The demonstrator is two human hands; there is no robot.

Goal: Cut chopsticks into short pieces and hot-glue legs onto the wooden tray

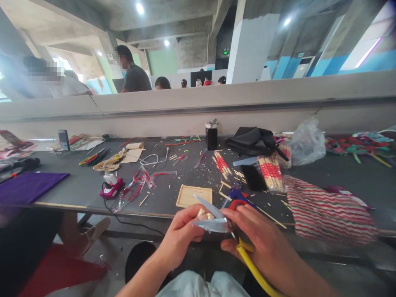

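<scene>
Large scissors [216,225] have their silver blades spread apart, pointing left. My right hand [256,233] is wrapped around them, near a red handle part and a yellow handle [255,270]. Between the fingers of my left hand [182,235] is a small pale piece [202,214], partly hidden by the fingers and blades. The blades reach up to this piece; whether they touch it cannot be told. Just beyond my hands, a shallow wooden tray [194,195] lies at the table's front edge. A small wooden stick frame [225,190] is to its right.
Blue-handled scissors [236,194], a black phone [253,177], wrapped chopsticks [270,173] and striped cloth [328,208] lie to the right. Plastic wrappers [145,179], a cable and a magenta power strip [111,189] are left. Stick scraps litter the dark table [182,165]. Several people are beyond the partition.
</scene>
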